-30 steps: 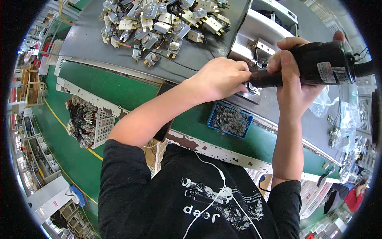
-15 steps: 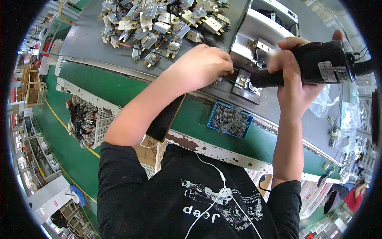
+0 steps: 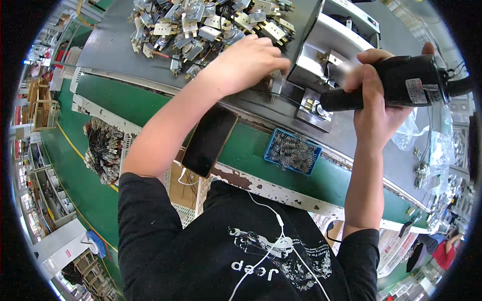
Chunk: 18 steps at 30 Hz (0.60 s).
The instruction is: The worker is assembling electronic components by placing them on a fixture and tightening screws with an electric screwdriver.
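Observation:
My right hand (image 3: 374, 90) is closed round a black cylindrical power tool (image 3: 409, 83) with a thick cord. The tool's narrow nose (image 3: 341, 100) points left, at a small metal part with brass tabs (image 3: 310, 104) in a steel fixture block (image 3: 314, 119). My left hand (image 3: 248, 62) hovers over the bench with bent fingers; its thumb and most of the fingertips are hidden. Just below it is a blurred metal part (image 3: 274, 86); whether the fingers touch it cannot be told. A thin dark wire (image 3: 290, 98) runs from there toward the fixture.
Many metal switch-like parts (image 3: 211, 32) are heaped at the far left. A steel-cased machine (image 3: 331, 37) stands behind the fixture. At the near edge are a blue tray of springs (image 3: 292, 150) and a black phone (image 3: 210, 140). Plastic bags (image 3: 434, 150) lie at right.
My left hand has lifted away from the near bench edge, uncovering the metal part below it and more of the phone. My right hand still holds the tool over the fixture.

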Motion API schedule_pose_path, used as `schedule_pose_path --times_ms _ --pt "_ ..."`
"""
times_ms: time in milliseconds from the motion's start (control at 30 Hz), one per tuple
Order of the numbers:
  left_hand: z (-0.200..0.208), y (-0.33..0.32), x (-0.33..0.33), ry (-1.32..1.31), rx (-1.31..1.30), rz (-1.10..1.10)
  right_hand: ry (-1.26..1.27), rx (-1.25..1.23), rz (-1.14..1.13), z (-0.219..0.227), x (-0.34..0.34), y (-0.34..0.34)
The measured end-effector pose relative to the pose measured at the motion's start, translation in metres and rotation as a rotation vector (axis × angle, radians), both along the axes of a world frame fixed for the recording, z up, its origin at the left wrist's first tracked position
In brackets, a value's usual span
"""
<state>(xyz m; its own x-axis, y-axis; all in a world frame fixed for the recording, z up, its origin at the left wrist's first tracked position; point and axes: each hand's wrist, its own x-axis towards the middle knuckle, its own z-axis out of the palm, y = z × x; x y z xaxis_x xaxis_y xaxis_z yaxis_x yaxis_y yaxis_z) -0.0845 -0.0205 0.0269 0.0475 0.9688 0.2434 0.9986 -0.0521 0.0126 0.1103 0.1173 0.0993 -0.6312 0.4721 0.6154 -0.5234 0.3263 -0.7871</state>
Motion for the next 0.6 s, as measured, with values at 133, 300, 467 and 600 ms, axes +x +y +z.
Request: schedule_pose_path --times_ms 133,300,467,600 --pt "0.005 0.006 -0.030 0.058 0.180 0.069 -0.033 -0.020 -0.028 -0.001 -0.001 0.000" --pt "0.009 0.000 -0.003 -0.194 -0.011 -0.020 -0.031 -0.007 -0.033 -0.004 -0.001 0.005" --pt "0.012 0.003 -0.010 -0.035 -0.163 0.050 -0.030 -0.013 -0.028 -0.004 -0.002 0.002" --pt "0.012 -0.003 -0.004 -0.098 -0.299 0.189 -0.034 -0.016 -0.029 -0.005 -0.002 0.004"
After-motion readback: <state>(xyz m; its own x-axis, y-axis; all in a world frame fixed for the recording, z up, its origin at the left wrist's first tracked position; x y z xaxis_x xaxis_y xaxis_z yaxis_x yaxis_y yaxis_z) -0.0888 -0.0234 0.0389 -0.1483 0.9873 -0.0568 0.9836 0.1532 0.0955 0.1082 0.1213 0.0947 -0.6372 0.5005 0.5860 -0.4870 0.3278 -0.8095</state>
